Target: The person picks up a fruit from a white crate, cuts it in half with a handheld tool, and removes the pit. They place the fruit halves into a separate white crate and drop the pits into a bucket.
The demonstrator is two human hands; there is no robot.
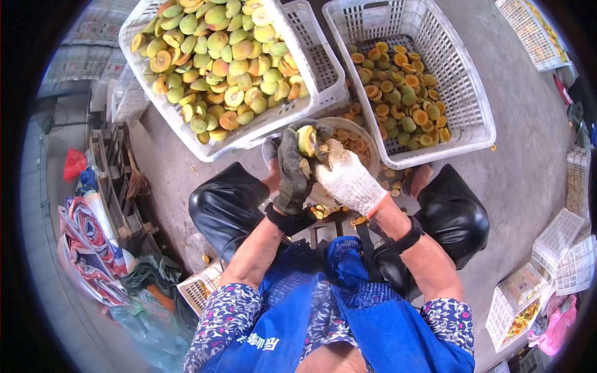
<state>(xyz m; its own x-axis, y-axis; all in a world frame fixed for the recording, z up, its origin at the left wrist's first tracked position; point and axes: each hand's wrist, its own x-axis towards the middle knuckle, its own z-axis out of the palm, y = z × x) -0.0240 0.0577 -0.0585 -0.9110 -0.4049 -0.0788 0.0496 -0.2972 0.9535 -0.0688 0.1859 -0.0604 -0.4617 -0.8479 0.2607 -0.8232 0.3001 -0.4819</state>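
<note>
My left hand [295, 165], in a dark dirty glove, is closed round a yellow-green fruit [307, 142]. Against the fruit's right side, my right hand [347, 175] in a white glove is closed on a small tool [321, 149] with a dark blade, mostly hidden by the fingers. Both hands are over a round white bucket [374, 149] that holds pale fruit pits or pieces. To the upper left, a white crate [208, 151] is heaped with fruit halves. Another white crate [482, 118], at the upper right, holds a smaller pile of halves.
Wooden pallets [115, 186] and a broom [137, 184] lie at the left, near striped sacks and plastic bags [152, 339]. White crates [497, 311] line the right side. Fruit scraps lie on the floor between my knees. A small crate [202, 287] is by my left thigh.
</note>
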